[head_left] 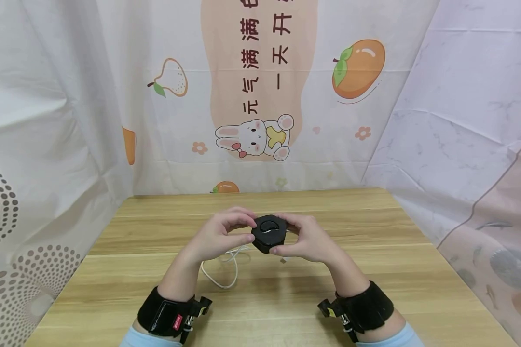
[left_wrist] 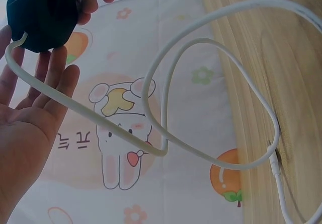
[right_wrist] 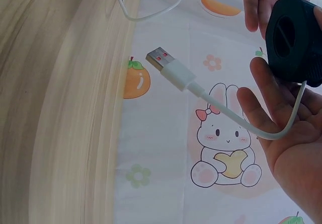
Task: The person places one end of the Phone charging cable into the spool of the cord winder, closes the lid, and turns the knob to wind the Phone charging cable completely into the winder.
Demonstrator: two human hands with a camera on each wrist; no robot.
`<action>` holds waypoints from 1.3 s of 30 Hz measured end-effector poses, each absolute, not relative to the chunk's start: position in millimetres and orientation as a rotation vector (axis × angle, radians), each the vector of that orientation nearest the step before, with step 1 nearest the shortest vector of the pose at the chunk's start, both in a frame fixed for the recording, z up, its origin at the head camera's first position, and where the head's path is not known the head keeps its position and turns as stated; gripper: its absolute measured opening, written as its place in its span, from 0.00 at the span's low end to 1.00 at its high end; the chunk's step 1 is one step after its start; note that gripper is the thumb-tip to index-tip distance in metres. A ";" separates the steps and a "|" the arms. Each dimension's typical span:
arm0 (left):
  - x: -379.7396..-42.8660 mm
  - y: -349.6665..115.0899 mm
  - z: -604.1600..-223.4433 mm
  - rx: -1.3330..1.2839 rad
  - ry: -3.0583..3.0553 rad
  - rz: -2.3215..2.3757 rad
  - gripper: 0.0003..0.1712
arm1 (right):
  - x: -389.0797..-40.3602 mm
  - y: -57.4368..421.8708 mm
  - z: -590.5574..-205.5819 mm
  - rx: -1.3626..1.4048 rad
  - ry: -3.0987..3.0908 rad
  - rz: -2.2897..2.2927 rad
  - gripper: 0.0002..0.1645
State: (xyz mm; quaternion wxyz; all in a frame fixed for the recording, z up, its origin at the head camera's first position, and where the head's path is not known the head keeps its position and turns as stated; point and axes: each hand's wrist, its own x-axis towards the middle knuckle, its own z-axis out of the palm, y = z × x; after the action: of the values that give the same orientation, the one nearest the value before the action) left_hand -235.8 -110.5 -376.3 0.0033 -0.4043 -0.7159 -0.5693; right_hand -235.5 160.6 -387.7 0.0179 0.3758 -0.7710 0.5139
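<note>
Item one: a black case (head_left: 268, 234), flat and many-sided with a round recess in its face, sitting between my hands above the table.

Grip: my left hand (head_left: 220, 233) is pinching its left edge between thumb and fingers; my right hand (head_left: 310, 238) is gripping its right edge, thumb at the near corner, fingers behind.

Handling, by judgement: the case is looking light and stiff, probably hard plastic, perhaps a little slick. Its flat rim is offering the best hold, with fingertips staying clear of the cable exits and the recess.

Item two: a white cable (left_wrist: 95, 116), leaving the case beside my left fingers and looping below that hand; probably soft and springy. Whether the loop is touching the table, I cannot tell.

Item three: a USB plug (right_wrist: 177, 74), dangling from a short length of cable on my right hand's side.

Surroundings: black straps (head_left: 162, 313) are circling both wrists; a wooden table (head_left: 260, 308) is lying beneath my grip; a printed curtain (head_left: 169, 130) is hanging beyond it.
</note>
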 end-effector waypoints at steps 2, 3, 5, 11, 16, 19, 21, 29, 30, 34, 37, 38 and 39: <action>-235.6 -111.2 -376.1 -1.274 -2.249 -1.783 0.11 | -235.6 160.4 -387.7 1.164 -2.396 1.593 0.37; -235.3 -111.3 -375.9 -1.278 -2.251 -1.781 0.11 | -235.7 160.3 -387.8 1.164 -2.396 1.591 0.37; -234.8 -111.6 -375.3 -1.275 -2.258 -1.778 0.11 | -235.6 159.9 -387.9 1.167 -2.395 1.586 0.37; -232.1 -108.6 -373.4 -1.181 -2.295 -1.815 0.07 | -234.5 158.4 -389.1 1.177 -2.384 1.565 0.38; -228.5 -104.1 -371.0 -1.019 -2.365 -1.865 0.17 | -233.4 156.8 -388.7 1.186 -2.361 1.535 0.39; -227.1 -101.2 -369.9 -0.900 -2.427 -1.900 0.25 | -232.9 156.1 -387.3 1.189 -2.362 1.486 0.38; -227.1 -99.1 -370.0 -0.840 -2.476 -1.925 0.28 | -232.4 156.2 -386.4 1.185 -2.361 1.467 0.37; -227.3 -93.6 -371.3 -0.791 -2.560 -2.107 0.31 | -229.0 157.8 -383.0 1.165 -2.366 1.451 0.35; -227.2 -93.0 -370.7 -0.794 -2.560 -2.120 0.30 | -229.1 157.7 -382.8 1.156 -2.370 1.441 0.35; -226.3 -91.8 -370.0 -0.805 -2.569 -2.141 0.29 | -229.3 155.3 -382.8 1.121 -2.387 1.418 0.35; -226.4 -90.5 -370.4 -0.798 -2.587 -2.152 0.28 | -228.7 153.5 -383.0 1.099 -2.396 1.409 0.36; -226.3 -90.1 -370.7 -0.801 -2.592 -2.150 0.28 | -228.2 152.9 -382.7 1.095 -2.400 1.403 0.36; -226.3 -89.8 -370.9 -0.802 -2.599 -2.145 0.27 | -227.9 152.4 -382.7 1.091 -2.405 1.395 0.36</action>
State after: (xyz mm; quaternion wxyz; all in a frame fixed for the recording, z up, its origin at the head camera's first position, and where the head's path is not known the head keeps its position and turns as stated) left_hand -226.3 -89.8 -370.9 -0.1607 -0.2285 -0.7405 -0.6112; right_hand -227.9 152.4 -382.7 0.0773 0.3641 -0.8028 0.4658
